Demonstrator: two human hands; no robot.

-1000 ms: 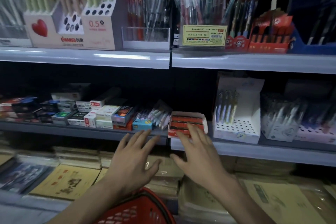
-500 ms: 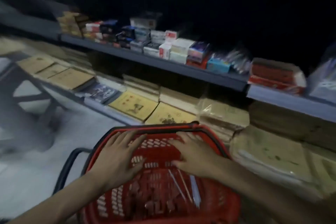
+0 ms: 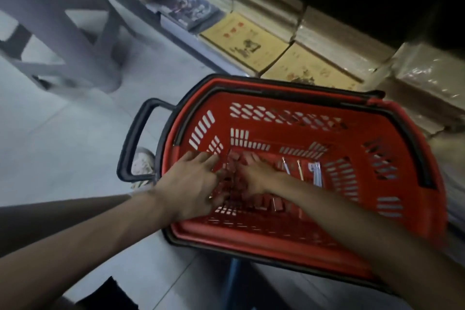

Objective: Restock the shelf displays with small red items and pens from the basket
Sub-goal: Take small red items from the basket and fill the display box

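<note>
In basket (image 3: 264,238): red items (image 3: 264,202), pens (image 3: 315,173)

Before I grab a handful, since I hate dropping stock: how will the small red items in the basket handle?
The red items look like small rigid blocks, probably light, so several should fit one grip. They lie loose in a jumbled pile in the basket, so pushing likely scatters them. Flat sides suggest sliding, not rolling.

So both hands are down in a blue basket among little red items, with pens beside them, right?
Not quite: the head view shows the basket is red, not blue. The left hand and right hand are indeed in it among the small red items, pens beside them.
</note>
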